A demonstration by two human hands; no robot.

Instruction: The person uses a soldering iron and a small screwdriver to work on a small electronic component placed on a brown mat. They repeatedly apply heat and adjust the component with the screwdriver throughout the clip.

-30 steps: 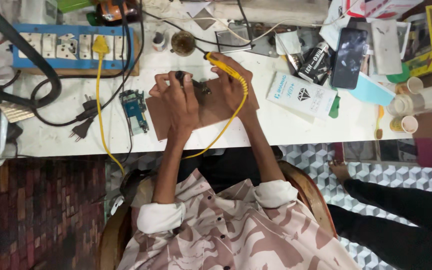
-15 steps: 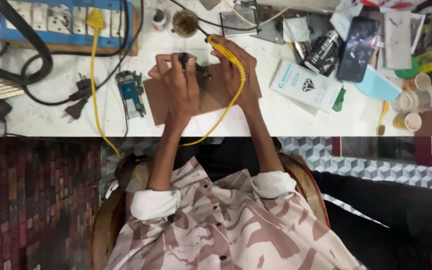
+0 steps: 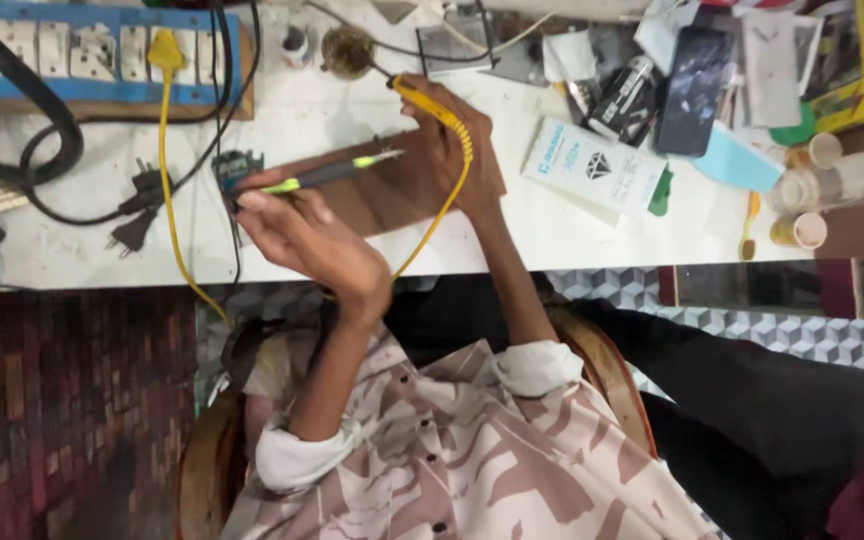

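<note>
Left hand [image 3: 302,235] grasps tweezers [image 3: 327,173]; right hand [image 3: 457,150], at three o'clock, grips the soldering iron [image 3: 430,105], whose hot tip could singe fingers or cords.

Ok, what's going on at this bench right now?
A person sits at a white worktable cluttered with tools. The right hand holds a yellow soldering iron with its coiled yellow cord looping down. The left hand holds a slim tool with a green grip, pointed at the brown board lying between the hands. A small green circuit board lies beside the left hand, and a blue power strip sits at the far edge.
</note>
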